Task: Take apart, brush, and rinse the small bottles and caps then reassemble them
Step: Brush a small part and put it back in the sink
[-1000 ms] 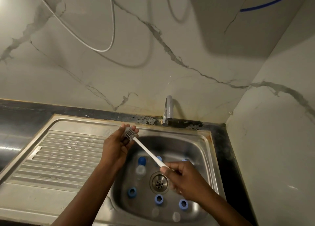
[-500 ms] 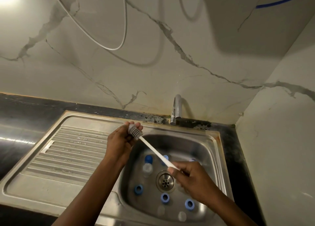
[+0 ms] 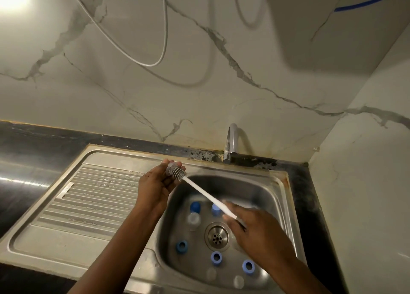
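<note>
Right hand, fingers blurry.

The right hand has loosened its grip on the brush handle.

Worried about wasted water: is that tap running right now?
Off, it seems: no water falls from the tap into the sink below.

glossy steel sink, chrome tap, veined marble wall, plastic caps.
</note>
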A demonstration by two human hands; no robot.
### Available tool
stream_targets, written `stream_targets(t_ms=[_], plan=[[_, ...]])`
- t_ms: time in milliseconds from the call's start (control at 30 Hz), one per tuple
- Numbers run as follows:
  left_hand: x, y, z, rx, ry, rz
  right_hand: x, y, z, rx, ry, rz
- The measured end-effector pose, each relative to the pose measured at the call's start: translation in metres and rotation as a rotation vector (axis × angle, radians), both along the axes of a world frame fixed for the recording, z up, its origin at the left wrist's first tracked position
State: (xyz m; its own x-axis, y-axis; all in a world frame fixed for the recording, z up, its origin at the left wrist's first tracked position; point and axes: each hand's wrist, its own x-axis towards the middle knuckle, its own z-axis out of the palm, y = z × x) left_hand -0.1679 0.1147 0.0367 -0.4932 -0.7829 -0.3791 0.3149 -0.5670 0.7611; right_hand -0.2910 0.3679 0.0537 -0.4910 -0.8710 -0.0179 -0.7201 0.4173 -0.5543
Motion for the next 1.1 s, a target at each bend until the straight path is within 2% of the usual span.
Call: stream_targets(t_ms=[67,167,233,367,500,700,1100], plan=[[-0.001,0.0,0.0,-0.02,-0.055,0.032,-0.007,0.002,0.004,0.08,0.455,0.127],[-0.002,0.0,0.001,-0.008,-0.087,0.052,-0.016,0.005,0.002,0.028,0.669,0.16],[-0.001,0.0,0.002,0.007,-0.068,0.021,-0.016,0.004,-0.002,-0.019,0.581,0.129],[0.005,-0.005,0.011,0.017,0.025,-0.103,-0.012,0.008,-0.008,-0.142,-0.004,-0.08],[0.013,-0.012,0.018,0.026,0.088,-0.156,-0.01,0.013,-0.006,-0.222,-0.216,-0.101],[0.016,-0.013,0.018,-0.043,0.03,-0.183,-0.016,0.013,0.0,-0.272,-0.197,-0.138],[0.018,-0.002,0.018,-0.205,0.048,-0.183,-0.004,0.007,-0.007,-0.262,-0.125,-0.127]])
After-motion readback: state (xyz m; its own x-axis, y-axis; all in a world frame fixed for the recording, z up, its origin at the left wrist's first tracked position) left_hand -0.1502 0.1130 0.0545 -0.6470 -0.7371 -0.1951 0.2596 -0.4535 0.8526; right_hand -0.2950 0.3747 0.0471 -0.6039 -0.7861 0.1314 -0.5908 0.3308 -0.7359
